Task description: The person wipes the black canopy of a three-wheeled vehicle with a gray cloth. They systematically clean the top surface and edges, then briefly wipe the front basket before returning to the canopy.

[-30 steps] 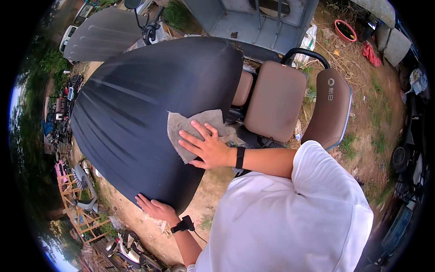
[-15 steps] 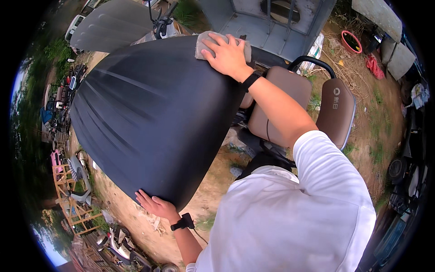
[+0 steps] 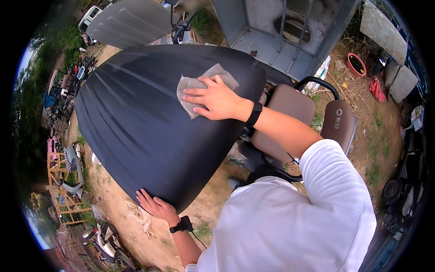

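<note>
In front of me is a large black curved canopy-like panel (image 3: 149, 118) with raised ribs fanning toward its far left end. A grey cloth (image 3: 194, 86) lies on its upper surface, partly crumpled. My right hand (image 3: 217, 97) presses the cloth against the panel with its fingers over it, and the cloth sticks out on both sides of the hand. At the panel's near lower edge, my left hand (image 3: 157, 208) rests open with its fingers stretched onto the black surface. The underside of the panel is hidden.
Beside my right arm stand a brown padded seat (image 3: 285, 118) and backrest (image 3: 337, 122) with a black armrest bar (image 3: 319, 81). Beyond is a grey metal frame (image 3: 290, 41). A pink basin (image 3: 356, 65) sits far right; parked scooters (image 3: 108, 245) stand lower left.
My right hand has slid the cloth from the panel's far right edge inward, left and toward me. The left hand stays at the near edge. The view has shifted slightly.
</note>
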A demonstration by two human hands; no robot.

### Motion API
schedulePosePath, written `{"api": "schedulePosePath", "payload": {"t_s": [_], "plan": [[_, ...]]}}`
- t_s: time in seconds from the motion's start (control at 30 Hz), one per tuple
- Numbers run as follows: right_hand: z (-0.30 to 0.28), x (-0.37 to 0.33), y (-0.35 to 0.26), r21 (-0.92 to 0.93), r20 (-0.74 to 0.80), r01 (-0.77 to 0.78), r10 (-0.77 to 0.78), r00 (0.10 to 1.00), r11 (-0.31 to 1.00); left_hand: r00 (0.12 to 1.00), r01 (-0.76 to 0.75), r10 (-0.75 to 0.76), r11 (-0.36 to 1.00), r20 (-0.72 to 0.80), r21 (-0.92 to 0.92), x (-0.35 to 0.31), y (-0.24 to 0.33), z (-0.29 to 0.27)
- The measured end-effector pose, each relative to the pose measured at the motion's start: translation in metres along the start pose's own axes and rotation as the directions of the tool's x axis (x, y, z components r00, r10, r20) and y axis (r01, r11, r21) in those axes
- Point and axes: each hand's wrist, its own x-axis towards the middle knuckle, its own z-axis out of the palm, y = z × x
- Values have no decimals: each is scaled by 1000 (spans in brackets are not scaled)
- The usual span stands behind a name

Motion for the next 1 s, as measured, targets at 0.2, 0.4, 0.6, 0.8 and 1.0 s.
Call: {"api": "schedulePosePath", "payload": {"t_s": [0.2, 0.4, 0.6, 0.8, 1.0], "plan": [[2, 1, 14, -70, 49, 69, -65, 997, 995, 1000, 6, -6, 1000, 12, -28, 0, -2, 3], [-3, 82, 152, -240, 457, -508, 558, 693, 827, 998, 64, -63, 996, 19, -56, -4, -4, 1], [13, 65, 222, -161, 440, -636, 632, 638, 755, 823, 499, -532, 845, -201, -194, -2, -21, -1], [9, 54, 219, -169, 402, -711, 706, 583, 683, 600, 749, -794, 512, 102, -421, -16, -61, -17], [12, 49, 210, -175, 378, -737, 736, 562, 652, 448, 740, -854, 189, 263, -645, 4, -74, -30]]}}
